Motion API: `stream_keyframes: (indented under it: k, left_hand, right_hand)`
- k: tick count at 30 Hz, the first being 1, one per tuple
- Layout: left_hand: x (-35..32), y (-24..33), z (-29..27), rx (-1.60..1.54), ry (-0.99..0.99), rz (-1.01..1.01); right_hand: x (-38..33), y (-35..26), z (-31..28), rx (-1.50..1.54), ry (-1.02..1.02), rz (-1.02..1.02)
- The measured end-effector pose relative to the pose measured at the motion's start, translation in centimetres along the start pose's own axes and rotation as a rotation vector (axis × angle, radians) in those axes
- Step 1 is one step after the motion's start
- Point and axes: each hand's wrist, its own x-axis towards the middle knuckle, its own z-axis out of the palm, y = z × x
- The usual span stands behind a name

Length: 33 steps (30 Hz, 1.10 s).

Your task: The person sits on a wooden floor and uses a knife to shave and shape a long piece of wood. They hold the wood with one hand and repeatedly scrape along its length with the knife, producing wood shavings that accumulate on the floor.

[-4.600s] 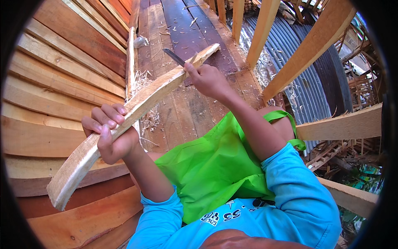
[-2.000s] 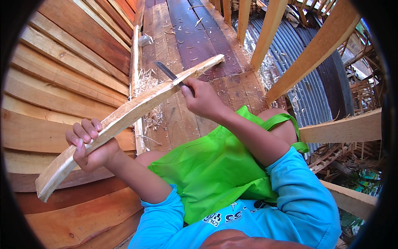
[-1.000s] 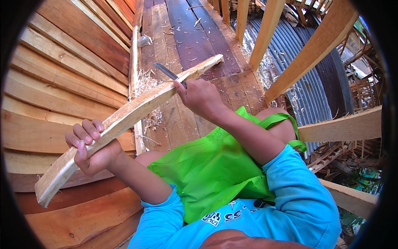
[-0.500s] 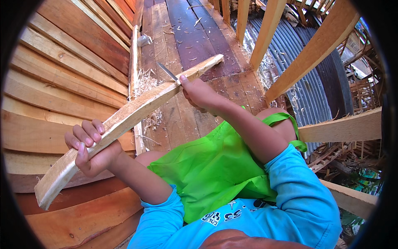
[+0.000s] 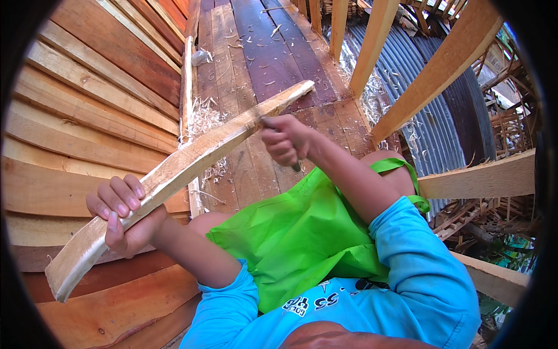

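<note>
My left hand is wrapped round the lower part of a long, slightly curved piece of pale wood. The piece slants from the lower left up to the right, its far end above the floor boards. In my right hand is a closed grip on a knife. Its handle end pokes out below my fist. The blade is blurred by motion and lies at the wood's near edge, just past the middle; whether it cuts in cannot be seen.
Stacked planks line the left side. Curly shavings litter the wooden floor. Upright wooden slats stand at the right, with corrugated metal sheets beyond. A green apron covers my lap.
My right hand has rolled over and moved slightly down, so the knife's handle end now shows below the fist. The wood's lower end has dipped slightly with my left hand.
</note>
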Motion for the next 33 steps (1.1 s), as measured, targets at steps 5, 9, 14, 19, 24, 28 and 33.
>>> stream_keyframes:
  k: [5, 9, 14, 19, 24, 28, 33]
  left_hand:
    - [0.1, 0.0, -3.1, 0.120, 0.283, -0.009]
    - [-0.1, -0.1, -3.2, 0.114, 0.292, -0.008]
    - [0.2, -0.3, -2.6, 0.083, 0.257, -0.020]
    - [0.0, 0.1, -3.4, 0.110, 0.296, -0.017]
    - [0.0, -0.2, -2.9, 0.094, 0.282, -0.025]
    - [0.1, -0.5, -1.7, 0.103, 0.309, 0.016]
    - [-0.1, 0.0, -1.2, 0.140, 0.321, 0.055]
  right_hand:
    - [0.8, 1.5, 4.2, -0.417, 0.138, 0.009]
    - [0.7, 0.6, 4.1, -0.637, 0.524, -0.225]
    - [-1.7, -1.5, 2.6, -1.490, 0.845, -0.466]
    - [-4.6, -3.7, 4.2, -1.665, 0.640, -0.161]
    - [-9.7, -8.2, -1.5, -0.857, 1.615, -0.769]
    - [-8.2, -6.9, -4.2, -0.806, 1.529, -0.571]
    - [-5.5, -5.1, -1.9, -0.995, 1.273, -0.447]
